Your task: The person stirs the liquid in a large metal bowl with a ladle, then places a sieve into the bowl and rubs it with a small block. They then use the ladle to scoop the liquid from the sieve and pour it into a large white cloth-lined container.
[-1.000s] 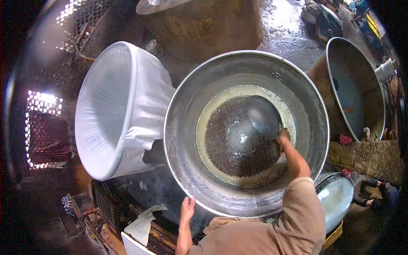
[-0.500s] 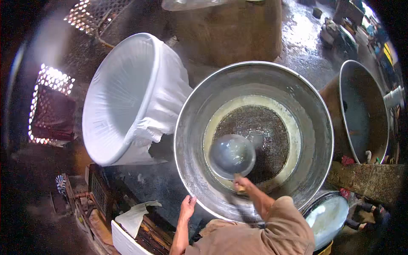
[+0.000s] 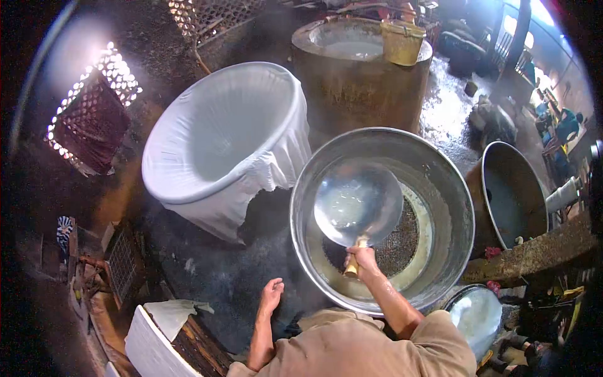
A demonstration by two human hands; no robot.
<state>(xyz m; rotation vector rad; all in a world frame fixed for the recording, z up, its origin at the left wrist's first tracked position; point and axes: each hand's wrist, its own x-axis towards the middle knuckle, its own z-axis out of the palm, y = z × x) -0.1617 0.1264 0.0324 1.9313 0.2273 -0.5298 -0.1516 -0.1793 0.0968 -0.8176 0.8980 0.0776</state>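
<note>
My right hand [image 3: 363,260] is closed around the short wooden handle of a wide, shallow metal ladle [image 3: 358,204]. Some liquid appears to lie in its bowl. The ladle is raised inside a large round metal vat [image 3: 461,217], over a dark woven mesh [image 3: 405,242] ringed by pale residue. Below the vat's left rim, my left hand [image 3: 271,294] hangs free with loosely bent fingers, touching nothing. To the left stands a wide tub covered with white cloth [image 3: 279,176], its hollow holding cloudy liquid.
Behind the vat is a big brown tank [image 3: 358,94] of pale liquid, with a yellowish bucket [image 3: 402,44] at its rim. Another deep vat [image 3: 512,195] stands right, beside a low ledge [image 3: 534,254]. A round lidded container [image 3: 474,317] and a white box [image 3: 157,345] flank my body.
The ladle has risen from low in the vat. My left hand has come off the vat's rim. The view has tilted up, showing more of the tank and bucket behind.
</note>
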